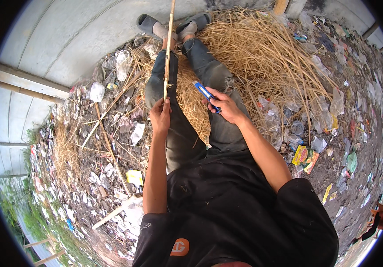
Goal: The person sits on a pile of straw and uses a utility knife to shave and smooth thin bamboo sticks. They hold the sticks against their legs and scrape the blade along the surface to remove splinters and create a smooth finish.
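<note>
My left hand (160,115) is closed round the lower end of a long, thin bamboo strip (168,58). The strip stands away from me over my left leg and runs past the top edge of the view. A small sliver sticks out from it a little above my fingers. In my right hand (225,106) is a blue utility knife (207,94), its tip pointing up and left toward the strip but apart from it. My fingers wrap its handle. How far the blade is out I cannot make out clearly.
A heap of straw-coloured shavings (253,49) lies round my legs and to the right. Litter and plastic scraps cover the ground, with a yellow-green packet (303,156) at right. Loose bamboo sticks (111,153) lie at left. A grey panel wall (76,31) stands beyond my feet.
</note>
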The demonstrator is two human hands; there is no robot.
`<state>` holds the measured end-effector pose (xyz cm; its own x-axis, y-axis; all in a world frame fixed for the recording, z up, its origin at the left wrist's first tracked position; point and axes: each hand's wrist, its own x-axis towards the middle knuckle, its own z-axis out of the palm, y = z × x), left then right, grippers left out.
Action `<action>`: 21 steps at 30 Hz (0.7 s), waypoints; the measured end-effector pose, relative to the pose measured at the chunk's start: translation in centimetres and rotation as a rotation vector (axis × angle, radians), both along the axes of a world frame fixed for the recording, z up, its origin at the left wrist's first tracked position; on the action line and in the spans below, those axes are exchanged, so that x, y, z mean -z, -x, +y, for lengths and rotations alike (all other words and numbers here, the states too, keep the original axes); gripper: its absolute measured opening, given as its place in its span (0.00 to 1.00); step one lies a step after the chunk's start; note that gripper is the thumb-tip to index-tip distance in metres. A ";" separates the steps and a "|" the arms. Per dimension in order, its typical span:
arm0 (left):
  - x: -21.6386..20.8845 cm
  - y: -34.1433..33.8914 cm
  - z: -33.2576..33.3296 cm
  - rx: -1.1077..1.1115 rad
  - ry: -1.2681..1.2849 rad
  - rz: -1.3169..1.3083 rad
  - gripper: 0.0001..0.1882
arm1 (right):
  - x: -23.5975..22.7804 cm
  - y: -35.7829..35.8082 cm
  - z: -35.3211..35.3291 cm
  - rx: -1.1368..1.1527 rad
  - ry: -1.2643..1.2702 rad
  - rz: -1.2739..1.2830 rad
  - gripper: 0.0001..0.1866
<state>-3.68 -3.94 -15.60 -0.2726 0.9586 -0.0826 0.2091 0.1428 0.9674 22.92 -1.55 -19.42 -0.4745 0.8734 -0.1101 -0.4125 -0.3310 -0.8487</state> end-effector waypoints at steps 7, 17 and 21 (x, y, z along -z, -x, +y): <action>0.2 0.0 0.1 0.000 -0.010 0.004 0.17 | 0.1 0.1 0.0 0.039 -0.032 -0.062 0.26; 0.1 -0.1 0.0 -0.016 0.007 0.026 0.17 | -0.8 0.3 -0.3 0.176 0.013 -0.137 0.22; 0.0 0.0 0.0 -0.007 0.006 0.023 0.17 | -0.6 0.0 -0.3 0.168 0.003 -0.086 0.22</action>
